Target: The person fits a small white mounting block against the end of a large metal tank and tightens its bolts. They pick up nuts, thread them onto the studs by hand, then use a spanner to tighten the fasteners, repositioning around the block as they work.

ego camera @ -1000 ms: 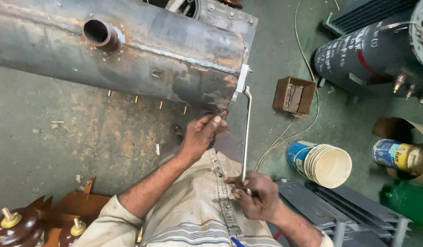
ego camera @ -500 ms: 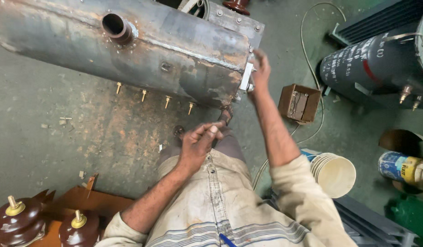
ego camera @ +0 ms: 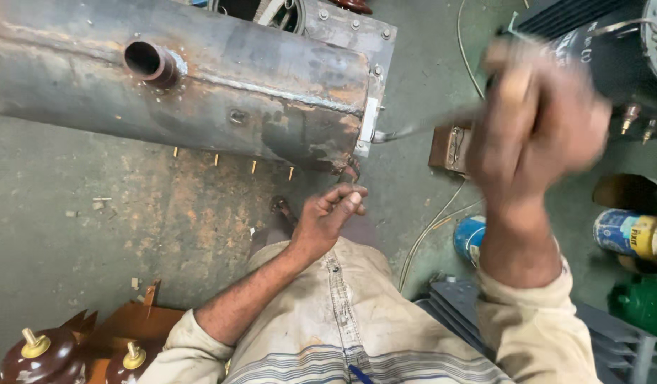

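At tank corner, right hand [ego camera: 538,124] grips the metal rod [ego camera: 421,126], tip against the rusty steel tank [ego camera: 271,92] flange. Left hand [ego camera: 328,213] loosely curled, empty, just below. Risk: rod slips off the edge, strikes left hand.

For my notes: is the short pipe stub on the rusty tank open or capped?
Open: the pipe stub on the tank shows a dark hollow mouth, no cap.
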`<state>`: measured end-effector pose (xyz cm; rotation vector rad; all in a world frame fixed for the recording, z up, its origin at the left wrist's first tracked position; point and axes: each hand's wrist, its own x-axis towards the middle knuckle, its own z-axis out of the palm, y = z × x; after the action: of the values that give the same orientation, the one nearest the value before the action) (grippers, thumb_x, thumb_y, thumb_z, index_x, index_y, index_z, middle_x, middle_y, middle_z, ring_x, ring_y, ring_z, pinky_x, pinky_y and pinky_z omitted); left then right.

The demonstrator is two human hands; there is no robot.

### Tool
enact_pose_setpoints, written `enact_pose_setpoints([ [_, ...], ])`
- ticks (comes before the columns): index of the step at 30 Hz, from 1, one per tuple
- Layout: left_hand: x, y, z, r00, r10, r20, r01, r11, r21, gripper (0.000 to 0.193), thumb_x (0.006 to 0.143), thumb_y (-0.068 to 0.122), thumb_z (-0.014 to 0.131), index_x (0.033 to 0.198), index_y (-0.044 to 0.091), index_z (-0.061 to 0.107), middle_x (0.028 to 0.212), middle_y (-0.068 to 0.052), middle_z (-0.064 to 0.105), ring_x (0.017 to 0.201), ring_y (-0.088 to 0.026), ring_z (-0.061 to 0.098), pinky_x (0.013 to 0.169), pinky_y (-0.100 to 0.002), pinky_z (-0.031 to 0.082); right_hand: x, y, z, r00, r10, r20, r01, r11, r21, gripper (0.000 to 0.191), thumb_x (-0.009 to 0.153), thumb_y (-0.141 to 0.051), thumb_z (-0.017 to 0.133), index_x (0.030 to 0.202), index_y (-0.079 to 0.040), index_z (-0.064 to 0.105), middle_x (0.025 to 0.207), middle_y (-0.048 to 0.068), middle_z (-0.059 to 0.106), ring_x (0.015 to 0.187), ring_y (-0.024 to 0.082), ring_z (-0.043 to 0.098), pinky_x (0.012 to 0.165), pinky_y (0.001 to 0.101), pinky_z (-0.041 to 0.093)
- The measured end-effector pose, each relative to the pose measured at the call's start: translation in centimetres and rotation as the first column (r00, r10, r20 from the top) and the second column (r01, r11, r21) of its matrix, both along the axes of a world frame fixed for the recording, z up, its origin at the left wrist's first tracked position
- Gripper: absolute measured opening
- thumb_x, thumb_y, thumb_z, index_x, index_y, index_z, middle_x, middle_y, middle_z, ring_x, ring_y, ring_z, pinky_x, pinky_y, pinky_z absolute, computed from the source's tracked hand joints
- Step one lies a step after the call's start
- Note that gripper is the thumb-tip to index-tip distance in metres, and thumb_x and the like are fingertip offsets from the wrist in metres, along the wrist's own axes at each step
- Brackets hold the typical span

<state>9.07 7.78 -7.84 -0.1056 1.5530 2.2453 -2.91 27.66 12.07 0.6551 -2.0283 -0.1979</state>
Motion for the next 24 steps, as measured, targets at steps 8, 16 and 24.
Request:
enact_pose_setpoints([
  [8, 2.6, -1.8, -0.3, 0.991, 0.118, 0.062, -0.117, 0.993, -0.030, 0.028, 0.103, 0.021, 0.063, 0.120, 0.001, 0.072, 0.094, -0.002, 0.073, 0.090, -0.006, 0.066, 0.086, -0.023, 0.055, -13.0, -1.6, -23.2, 0.421, 0.803, 0.422, 0.698, 0.011, -0.716, 0.043, 0.093, -0.008, 0.046, 0.136, -0.010, 0.056, 0.069, 0.004, 0.054, 0.050, 0.013, 0.051, 0.043, 0.0312, 0.054],
  [16, 0.4, -2.3, -1.2, 0.996, 0.079, 0.048, -0.077, 0.996, -0.042, 0.030, 0.103, 0.025, 0.064, 0.120, 0.002, 0.074, 0.089, -0.001, 0.072, 0.088, -0.006, 0.064, 0.086, -0.024, 0.051, 20.4, -5.6, -15.6, 0.276, 0.917, 0.289, 0.638, 0.050, -0.769, 0.049, 0.105, -0.009, 0.046, 0.150, -0.003, 0.025, 0.081, 0.001, 0.053, 0.067, 0.009, 0.052, 0.071, 0.0315, 0.065],
  [24, -0.9, -0.6, 0.6, 0.999, -0.016, -0.046, 0.014, 0.998, -0.057, 0.027, 0.104, 0.023, 0.061, 0.118, 0.002, 0.073, 0.090, -0.001, 0.072, 0.088, -0.005, 0.065, 0.084, -0.024, 0.053, 2.6, 0.8, -1.5, 0.808, 0.415, 0.419, -0.027, 0.736, -0.677, 0.021, 0.116, -0.004, 0.048, 0.112, 0.007, 0.066, 0.092, 0.017, 0.071, 0.068, 0.019, 0.066, 0.053, 0.0307, 0.053],
])
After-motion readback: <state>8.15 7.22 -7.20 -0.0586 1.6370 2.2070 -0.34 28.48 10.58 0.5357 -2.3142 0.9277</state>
